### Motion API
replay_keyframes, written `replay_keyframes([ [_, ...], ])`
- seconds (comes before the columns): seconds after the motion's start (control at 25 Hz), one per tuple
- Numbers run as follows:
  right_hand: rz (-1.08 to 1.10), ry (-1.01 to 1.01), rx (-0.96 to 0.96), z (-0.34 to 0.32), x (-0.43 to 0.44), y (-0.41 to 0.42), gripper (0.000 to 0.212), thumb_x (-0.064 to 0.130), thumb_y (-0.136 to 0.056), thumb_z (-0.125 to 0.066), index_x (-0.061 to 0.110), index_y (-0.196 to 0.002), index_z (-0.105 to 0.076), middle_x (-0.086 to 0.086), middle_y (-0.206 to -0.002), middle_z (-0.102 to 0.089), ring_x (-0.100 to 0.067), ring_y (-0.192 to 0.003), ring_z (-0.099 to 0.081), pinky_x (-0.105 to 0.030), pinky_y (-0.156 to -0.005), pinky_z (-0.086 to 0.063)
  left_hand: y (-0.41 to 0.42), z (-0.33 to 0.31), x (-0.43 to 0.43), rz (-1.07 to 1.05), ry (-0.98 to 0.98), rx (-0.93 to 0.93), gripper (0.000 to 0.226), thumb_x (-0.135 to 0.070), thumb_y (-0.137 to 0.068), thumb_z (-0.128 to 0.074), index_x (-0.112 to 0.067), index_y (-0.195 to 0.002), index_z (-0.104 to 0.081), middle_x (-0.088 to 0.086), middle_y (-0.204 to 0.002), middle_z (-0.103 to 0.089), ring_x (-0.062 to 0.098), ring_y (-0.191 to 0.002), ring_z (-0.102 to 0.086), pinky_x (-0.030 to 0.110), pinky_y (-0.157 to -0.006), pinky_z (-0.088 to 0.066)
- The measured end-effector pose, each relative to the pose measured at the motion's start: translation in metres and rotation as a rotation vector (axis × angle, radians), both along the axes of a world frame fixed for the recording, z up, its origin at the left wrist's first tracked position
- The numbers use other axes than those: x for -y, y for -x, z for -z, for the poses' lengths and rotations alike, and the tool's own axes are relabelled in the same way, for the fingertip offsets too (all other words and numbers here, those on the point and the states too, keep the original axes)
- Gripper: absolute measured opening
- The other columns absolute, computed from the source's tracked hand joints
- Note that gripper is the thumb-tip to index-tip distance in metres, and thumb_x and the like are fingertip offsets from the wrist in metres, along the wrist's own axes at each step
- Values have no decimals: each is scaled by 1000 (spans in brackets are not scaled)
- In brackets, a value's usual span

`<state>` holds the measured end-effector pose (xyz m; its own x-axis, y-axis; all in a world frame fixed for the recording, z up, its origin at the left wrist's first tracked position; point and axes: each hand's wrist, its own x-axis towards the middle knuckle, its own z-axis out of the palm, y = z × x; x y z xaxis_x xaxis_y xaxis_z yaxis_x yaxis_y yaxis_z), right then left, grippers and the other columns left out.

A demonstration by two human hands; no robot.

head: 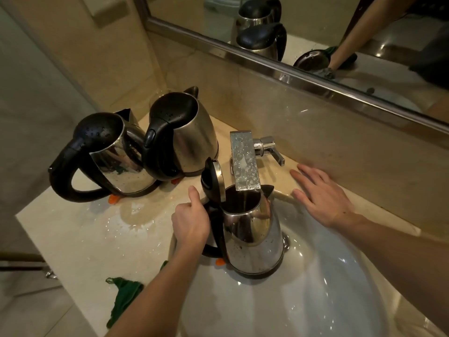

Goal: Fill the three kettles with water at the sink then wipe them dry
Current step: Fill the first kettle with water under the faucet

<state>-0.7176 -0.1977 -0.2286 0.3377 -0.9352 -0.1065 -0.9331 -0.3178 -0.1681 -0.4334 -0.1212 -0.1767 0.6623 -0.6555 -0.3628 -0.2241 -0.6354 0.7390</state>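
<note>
A steel kettle (252, 234) with its black lid flipped open stands in the white sink (328, 283), its mouth right under the flat chrome tap (244, 161). A thin stream of water falls from the tap into it. My left hand (190, 220) grips its black handle, thumb up. My right hand (323, 195) lies flat with spread fingers on the counter just right of the tap, below the tap lever (269, 148). Two more steel kettles, a left kettle (107, 156) and a back kettle (184, 135), stand with lids down on the wet counter at the left.
A green cloth (122, 297) lies on the counter's front edge, partly under my left forearm. Puddles cover the beige counter (102, 239). A framed mirror (315, 32) runs along the wall behind. The counter ends at the left, with floor below.
</note>
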Motion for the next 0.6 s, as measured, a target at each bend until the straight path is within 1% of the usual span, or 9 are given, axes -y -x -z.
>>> replay_keyframes([
  [0.08, 3, -8, 7, 0, 0, -1, 69, 63, -92, -7, 33, -152, -22, 7, -159, -21, -17, -141, -18, -39, -110, -31, 0, 1, 0, -4, 0, 4, 63, -55, -101, -26, -6, -67, -50, 13, -71, -55, 27, -68, -56, 42, -73, -48],
  [0.16, 5, -7, 6, 0, 0, -1, 64, 60, -95, -12, 33, -153, -21, 6, -159, -20, -17, -141, -18, -38, -111, -30, 0, 3, -1, 2, 1, 1, 65, -55, -101, -27, -6, -68, -53, 14, -73, -59, 31, -72, -60, 43, -73, -49],
  [0.24, 7, -5, -1, 0, 0, -2, 59, 57, -99, -17, 33, -153, -21, 6, -160, -19, -17, -142, -18, -38, -111, -29, 2, 2, -4, 17, -4, 6, 64, -55, -100, -27, -7, -72, -57, 15, -78, -64, 30, -78, -64, 39, -68, -45],
  [0.28, 8, -3, -6, 0, 0, -1, 59, 56, -100, -18, 33, -153, -21, 6, -160, -19, -18, -142, -18, -38, -111, -29, 3, 2, -5, 33, -4, 10, 63, -55, -100, -27, -8, -72, -57, 14, -79, -65, 28, -77, -63, 38, -67, -43],
  [0.4, 4, 5, -8, 0, -1, -1, 64, 60, -96, -13, 32, -152, -23, 5, -159, -21, -19, -141, -20, -40, -110, -31, 6, 1, -5, 57, 4, 28, 61, -54, -100, -28, -9, -66, -52, 9, -68, -57, 23, -65, -56, 37, -65, -43],
  [0.48, 2, 9, -2, -1, 0, 0, 67, 61, -93, -10, 31, -152, -25, 5, -158, -23, -19, -140, -22, -39, -110, -31, 6, 1, -5, 33, 15, 17, 60, -52, -101, -29, -9, -64, -50, 7, -66, -54, 21, -63, -53, 36, -64, -43],
  [0.6, 1, 25, 3, -1, 0, 0, 70, 62, -92, -8, 30, -151, -27, 5, -158, -25, -19, -139, -23, -38, -109, -32, 4, 2, -6, 12, 25, 10, 58, -49, -102, -31, -9, -65, -50, 8, -65, -54, 21, -63, -52, 31, -59, -40],
])
